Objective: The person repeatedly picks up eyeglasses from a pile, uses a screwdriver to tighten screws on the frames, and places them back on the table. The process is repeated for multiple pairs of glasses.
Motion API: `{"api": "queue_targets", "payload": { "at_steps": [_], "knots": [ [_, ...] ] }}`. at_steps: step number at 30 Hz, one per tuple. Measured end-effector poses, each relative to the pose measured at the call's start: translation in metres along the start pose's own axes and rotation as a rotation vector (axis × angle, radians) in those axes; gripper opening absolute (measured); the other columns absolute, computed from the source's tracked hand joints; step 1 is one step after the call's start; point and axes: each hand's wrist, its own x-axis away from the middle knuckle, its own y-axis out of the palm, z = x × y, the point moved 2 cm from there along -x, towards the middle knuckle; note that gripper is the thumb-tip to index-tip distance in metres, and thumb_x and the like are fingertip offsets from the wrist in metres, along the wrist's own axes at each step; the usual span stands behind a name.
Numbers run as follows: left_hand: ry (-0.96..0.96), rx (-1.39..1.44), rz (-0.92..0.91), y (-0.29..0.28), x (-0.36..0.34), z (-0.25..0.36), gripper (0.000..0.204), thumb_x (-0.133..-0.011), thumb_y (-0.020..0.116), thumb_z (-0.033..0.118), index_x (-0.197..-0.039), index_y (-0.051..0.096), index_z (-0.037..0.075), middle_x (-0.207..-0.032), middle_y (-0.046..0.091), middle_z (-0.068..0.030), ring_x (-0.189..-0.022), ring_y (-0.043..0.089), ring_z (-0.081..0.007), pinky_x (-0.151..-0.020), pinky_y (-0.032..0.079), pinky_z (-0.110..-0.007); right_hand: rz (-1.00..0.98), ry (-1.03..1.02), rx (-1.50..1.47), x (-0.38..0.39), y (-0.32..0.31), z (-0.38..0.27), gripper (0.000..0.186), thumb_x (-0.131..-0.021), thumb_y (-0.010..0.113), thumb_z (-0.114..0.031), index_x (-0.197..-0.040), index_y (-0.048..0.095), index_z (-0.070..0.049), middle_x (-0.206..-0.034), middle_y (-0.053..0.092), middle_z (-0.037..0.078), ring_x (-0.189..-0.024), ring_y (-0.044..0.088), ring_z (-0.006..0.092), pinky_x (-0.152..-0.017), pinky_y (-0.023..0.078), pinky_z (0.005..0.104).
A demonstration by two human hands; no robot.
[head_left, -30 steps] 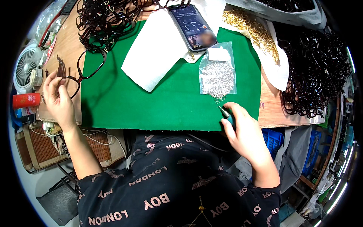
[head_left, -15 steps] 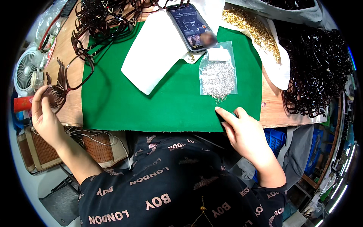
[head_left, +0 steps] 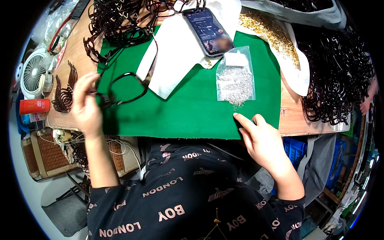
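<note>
My left hand (head_left: 86,106) grips a dark eyeglasses frame (head_left: 144,93) and holds it over the left part of the green mat (head_left: 180,116). The fingers are slightly smeared by motion. At the mat's right, my right hand (head_left: 264,140) is partly curled. Its index finger reaches toward loose tiny silvery metal pieces (head_left: 237,107). These pieces lie at the mouth of a clear plastic bag (head_left: 236,82) full of the same. A bit of something dark greenish shows between the right fingers; what it is, I cannot make out.
A pile of dark eyeglasses frames (head_left: 120,30) lies far left, dark temple arms (head_left: 66,90) nearer. A phone (head_left: 209,34) rests on white sheeting (head_left: 160,76). Golden small parts (head_left: 272,34) and a large dark heap (head_left: 336,76) stand right. Far left are a fan (head_left: 35,74) and red can (head_left: 35,106).
My left hand has brought the eyeglasses frame rightward, from the wooden table at the left to above the green mat. The right hand keeps its place by the silvery pieces.
</note>
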Motion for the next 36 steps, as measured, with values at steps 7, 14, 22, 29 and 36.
{"api": "queue_targets", "payload": {
  "at_steps": [7, 14, 22, 29, 36],
  "knots": [
    [0.018, -0.566, -0.351, 0.028, 0.019, 0.053, 0.065, -0.064, 0.041, -0.011, -0.127, 0.042, 0.007, -0.133, 0.035, -0.0163, -0.125, 0.032, -0.0319, -0.104, 0.024, -0.039, 0.030, -0.016, 0.010, -0.001, 0.008, 0.001, 0.033, -0.081, 0.054, -0.015, -0.114, 0.054, -0.015, -0.080, 0.051, 0.014, -0.062, 0.057, 0.0292, -0.054, 0.048, 0.0367],
    [0.355, -0.066, -0.668, 0.113, 0.051, 0.115, 0.038, -0.068, 0.056, 0.002, -0.106, 0.055, -0.001, -0.113, 0.051, -0.0186, -0.106, 0.048, -0.0341, -0.094, 0.035, -0.045, -0.039, 0.020, -0.024, 0.004, -0.001, 0.005, 0.034, -0.081, 0.052, -0.016, -0.115, 0.051, -0.017, -0.080, 0.052, 0.016, -0.064, 0.059, 0.0322, -0.056, 0.049, 0.0397],
    [0.429, -0.164, -0.988, 0.154, 0.092, 0.134, 0.069, -0.069, 0.068, 0.025, -0.123, 0.039, -0.006, -0.132, 0.035, -0.0223, -0.124, 0.032, -0.0361, -0.102, 0.023, -0.049, 0.054, -0.029, -0.130, 0.006, 0.001, 0.015, 0.031, -0.080, 0.056, -0.017, -0.111, 0.055, -0.012, -0.080, 0.053, 0.015, -0.065, 0.059, 0.0311, -0.057, 0.049, 0.0379],
    [0.674, 0.264, -1.260, 0.179, 0.121, 0.142, 0.048, -0.077, 0.059, 0.025, -0.119, 0.049, 0.003, -0.118, 0.051, -0.0113, -0.115, 0.045, -0.0237, -0.103, 0.027, -0.037, 0.247, 0.077, -0.348, 0.020, -0.023, 0.027, 0.031, -0.080, 0.056, -0.011, -0.110, 0.055, -0.006, -0.087, 0.057, 0.016, -0.077, 0.056, 0.0338, -0.068, 0.046, 0.0373],
    [0.566, 0.360, -1.268, 0.167, 0.125, 0.135, 0.039, -0.074, 0.058, 0.016, -0.111, 0.054, 0.004, -0.106, 0.057, -0.0095, -0.101, 0.054, -0.0226, -0.088, 0.042, -0.035, 0.161, 0.177, -0.398, 0.040, -0.012, 0.028, 0.031, -0.081, 0.058, -0.013, -0.110, 0.054, -0.004, -0.090, 0.059, 0.015, -0.082, 0.058, 0.0321, -0.071, 0.047, 0.0336]
  ]
}}
